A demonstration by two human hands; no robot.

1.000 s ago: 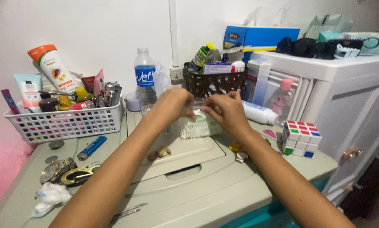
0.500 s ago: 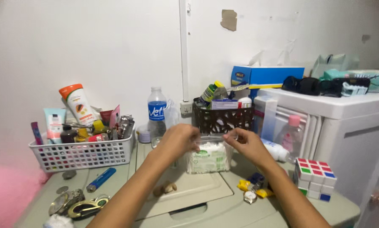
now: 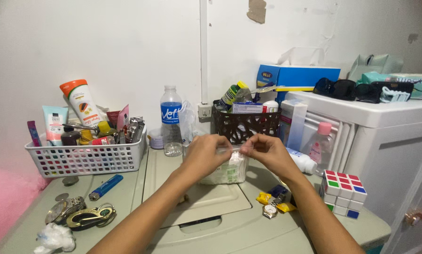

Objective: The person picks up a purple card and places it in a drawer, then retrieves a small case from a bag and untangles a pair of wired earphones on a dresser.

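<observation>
The pale green lidded surface (image 3: 230,226) filled the lower frame, and its flat hinged panel at centre gave the only open room; its front edge dropped away at lower right. A white cabinet (image 3: 389,155) walled off the right side. At left stood a white mesh basket (image 3: 86,157) crowded with tubes, and at upper centre a dark brown basket (image 3: 246,126) and a water bottle (image 3: 171,121) closed in the back.

In the middle of the frame stood a clear plastic pack of cotton swabs (image 3: 230,170), resting on the panel. It looked light, with thin, slippery walls that would flex under pressure, so a hold at the top seam or rim suited it better than squeezing the sides. The left hand (image 3: 205,154) and right hand (image 3: 267,151) met at its top edge, the fingers of each pinched together on the plastic there.

Smaller things lay near: a puzzle cube (image 3: 345,193) at right, a blue lighter (image 3: 105,186) at left, and a wristwatch (image 3: 269,210) with yellow wrappers just beside the right forearm.
</observation>
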